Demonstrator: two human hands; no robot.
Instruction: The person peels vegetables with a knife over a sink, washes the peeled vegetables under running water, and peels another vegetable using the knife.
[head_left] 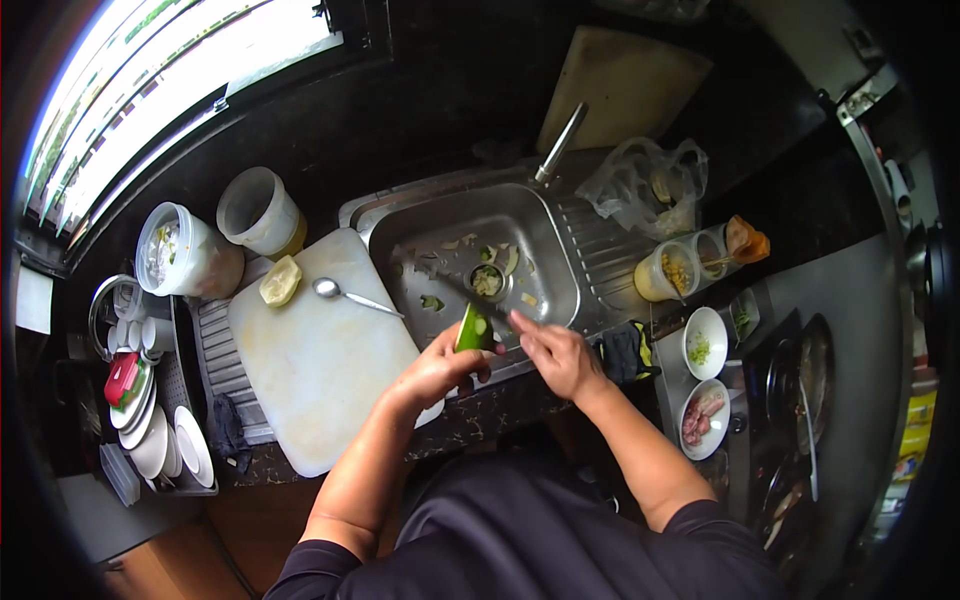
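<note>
Over the front edge of the sink, my left hand (440, 365) is closed around a piece of green-skinned vegetable (470, 331), with some paler flesh showing. My right hand (562, 358) grips a knife (462, 290), whose dark, blurred blade points up and left over the basin, close to the vegetable. The handle is mostly hidden by the fingers. Below them, peelings and pale scraps lie in the steel sink (400, 240) around its drain (487, 282). To the left, a peeled pale vegetable piece (280, 282) and a metal spoon (345, 293) rest on the white cutting board (320, 390).
Two plastic tubs (190, 255) stand behind the board. A dish rack with plates (150, 445) is at far left. The tap (562, 145) rises behind the sink. At right are a plastic bag (640, 190), a container of yellow food (657, 275), and a bowl of meat (705, 420).
</note>
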